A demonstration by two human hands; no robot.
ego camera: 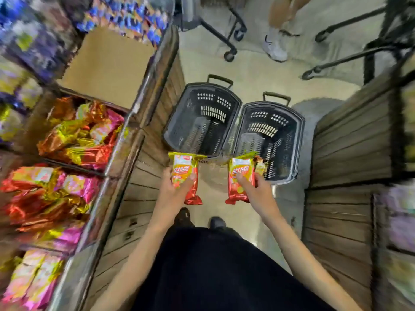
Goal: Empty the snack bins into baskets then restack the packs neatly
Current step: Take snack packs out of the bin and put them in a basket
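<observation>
- Here's the left hand, clamped round an orange-red snack pack, held just at 6 o'clock of the left basket.
- The right hand grasps a second pack, its top over the near rim of the right basket.
- The two dark baskets sit side by side on the floor, at 12 o'clock from the hands.
- Over at 9 o'clock, the snack bins are heaped with foil packs.

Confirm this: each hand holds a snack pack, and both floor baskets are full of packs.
Not full: the head view shows the left basket and right basket empty. The left hand holds the left snack pack, the right hand the right snack pack.
</observation>
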